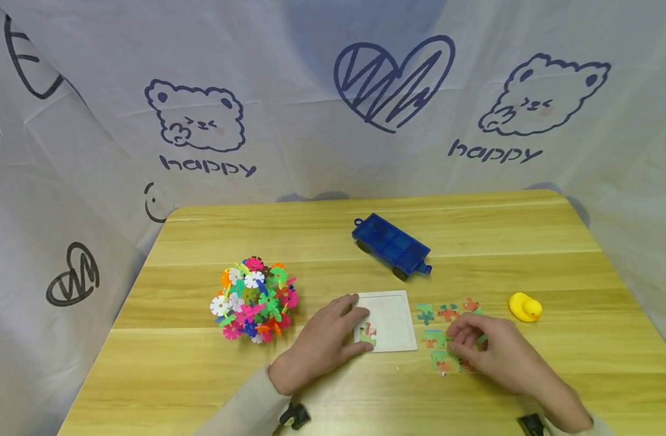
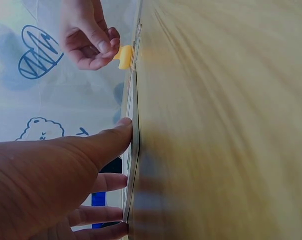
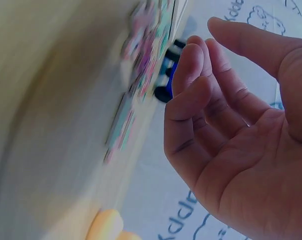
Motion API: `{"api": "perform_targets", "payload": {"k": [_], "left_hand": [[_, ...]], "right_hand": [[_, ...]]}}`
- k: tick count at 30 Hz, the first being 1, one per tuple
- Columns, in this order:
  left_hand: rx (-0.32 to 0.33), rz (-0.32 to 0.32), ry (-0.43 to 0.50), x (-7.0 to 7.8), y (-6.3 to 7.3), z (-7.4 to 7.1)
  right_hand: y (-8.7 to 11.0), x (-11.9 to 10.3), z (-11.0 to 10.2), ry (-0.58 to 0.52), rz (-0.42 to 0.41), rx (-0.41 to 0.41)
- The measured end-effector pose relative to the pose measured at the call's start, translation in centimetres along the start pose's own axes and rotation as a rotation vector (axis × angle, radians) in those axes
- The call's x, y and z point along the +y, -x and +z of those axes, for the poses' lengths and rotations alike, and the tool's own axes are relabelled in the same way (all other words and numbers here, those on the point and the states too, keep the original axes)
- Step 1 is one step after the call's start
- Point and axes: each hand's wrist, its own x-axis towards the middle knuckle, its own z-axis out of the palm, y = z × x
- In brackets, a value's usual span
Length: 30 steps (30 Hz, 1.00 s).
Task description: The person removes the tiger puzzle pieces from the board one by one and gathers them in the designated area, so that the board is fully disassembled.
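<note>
A white puzzle tray (image 1: 387, 315) lies on the table, with one jigsaw piece (image 1: 368, 332) in its lower left corner. My left hand (image 1: 333, 330) rests on the tray's left side, fingers extended; in the left wrist view its thumb (image 2: 111, 142) touches the tray's face. To the right of the tray lie several loose jigsaw pieces (image 1: 433, 340) in green, orange and red. Just over them hovers my right hand (image 1: 493, 348), fingers loosely bent. The right wrist view shows a gap between thumb and fingers of that hand (image 3: 230, 135), with nothing held.
A blue toy trailer (image 1: 392, 245) stands behind the tray. Right of the pieces sits a yellow rubber duck (image 1: 525, 307). On the left is a colourful cluster of plastic snowflake discs (image 1: 256, 300). A printed white cloth (image 1: 305, 139) hangs behind the wooden table (image 1: 169, 375).
</note>
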Motion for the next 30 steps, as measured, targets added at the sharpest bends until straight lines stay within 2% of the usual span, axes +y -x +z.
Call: {"api": "perform_targets", "payload": {"k": [8,13,17,30], "left_hand": [[0.036,0.038,-0.012,-0.2,0.0,0.2],[0.000,0.013,-0.031,0.0,0.1,0.0],[-0.023,0.011,-0.069,0.1,0.2,-0.1],[-0.041,0.032,-0.083,0.0,0.3,-0.2]], "right_hand": [[-1.9,-2.0,1.2,0.029,-0.112,-0.047],[-3.5,-3.5,2.1,0.036,-0.157,-0.107],[-4.7,-4.6,2.9,0.046,-0.182,-0.140],[-7.3,-6.7,5.5,0.102,-0.199,-0.181]]}}
